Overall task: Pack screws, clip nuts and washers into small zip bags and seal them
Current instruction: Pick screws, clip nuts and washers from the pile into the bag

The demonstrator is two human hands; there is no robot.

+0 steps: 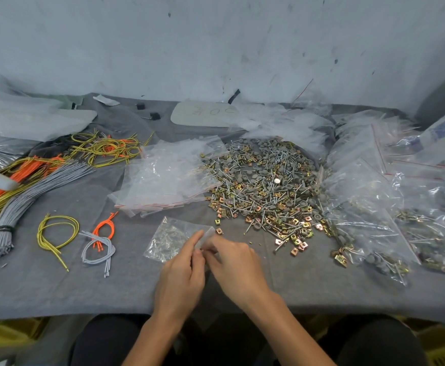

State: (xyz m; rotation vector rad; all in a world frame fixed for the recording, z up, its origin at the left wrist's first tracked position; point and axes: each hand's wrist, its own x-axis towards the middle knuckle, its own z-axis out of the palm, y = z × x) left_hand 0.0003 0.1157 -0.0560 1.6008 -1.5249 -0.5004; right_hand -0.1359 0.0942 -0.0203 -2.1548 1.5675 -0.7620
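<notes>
At the near edge of the counter, a small zip bag is held flat on the grey cloth. Its right-hand rim is pinched by the fingertips of both hands, which meet there. The left hand is laid palm down with the forefinger stretched along the rim. The right hand is turned inward with its fingers curled onto the same strip. This grip is judged to be for pressing the zip closed, since hardware is already seen inside the bag.

The loose pile of screws, clip nuts and washers is kept just beyond the right hand, probably so that pieces can be reached easily. The stack of empty bags is set beside the pile, behind the held bag. Filled bags are heaped to the right, apart from the empties. Short wire loops lie to the left, unused.
</notes>
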